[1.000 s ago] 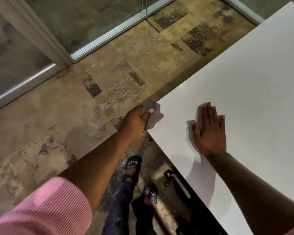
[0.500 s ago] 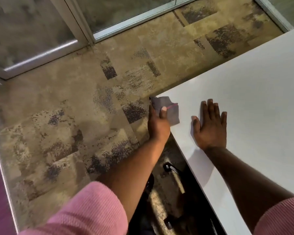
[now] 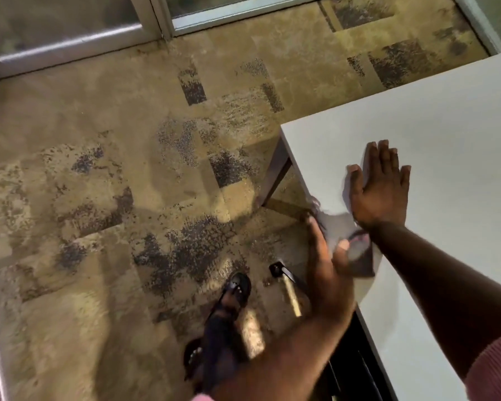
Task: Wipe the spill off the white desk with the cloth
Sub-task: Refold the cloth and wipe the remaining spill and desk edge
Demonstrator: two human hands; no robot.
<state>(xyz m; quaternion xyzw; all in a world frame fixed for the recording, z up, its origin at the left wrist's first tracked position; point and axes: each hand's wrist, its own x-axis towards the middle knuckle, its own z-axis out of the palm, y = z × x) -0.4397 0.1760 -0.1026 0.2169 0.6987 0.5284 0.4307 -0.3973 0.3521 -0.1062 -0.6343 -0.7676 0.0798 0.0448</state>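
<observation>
The left hand [image 3: 329, 267] grips a small folded grey-purple cloth [image 3: 350, 241], thumb pinned on top of it and fingers curled around its left side, and holds it at the left edge of the smooth white desk [image 3: 446, 134], so that part of the cloth lies on the top and a frayed corner hangs over the edge towards the floor. The right hand [image 3: 381, 189] lies flat and released on the desk just beyond the cloth, fingers spread and pointing to the far side, grasping nothing; its wrist touches or nearly touches the cloth's far-right corner. No wet patch or stain is clear on the white surface, so where the spill lies cannot be told; it may be under the cloth or already lifted. The risk from here seems to be the edge: a stroke carried further left would likely push liquid off the desk onto the mottled tan and dark carpet [image 3: 128, 198], or onto the sandalled foot [image 3: 235, 290] below. The cloth could also slip from the thumb if it drags over the sharp rim, and the braced right forearm may pick up moisture if the cloth sweeps under it.
</observation>
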